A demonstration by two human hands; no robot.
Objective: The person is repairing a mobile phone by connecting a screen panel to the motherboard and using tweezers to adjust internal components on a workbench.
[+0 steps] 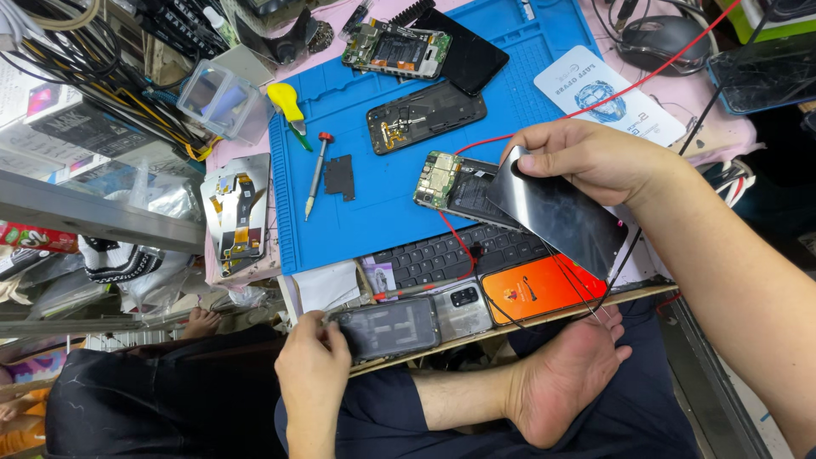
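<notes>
While each hand grips one part, left hand (313, 361) on dark phone (388, 328), right hand (586, 157) on glossy panel (557, 212).

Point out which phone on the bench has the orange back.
The orange phone at the bench's front edge, beside the silver one; the others are dark.

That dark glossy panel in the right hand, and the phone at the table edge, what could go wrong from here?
The right hand grips the dark panel by one end only, tilted over the open phone with its circuit board and red wire; it might slip, snag or knock them. The phone under the left hand sits at the table's front edge and could slide off onto the lap.
</notes>
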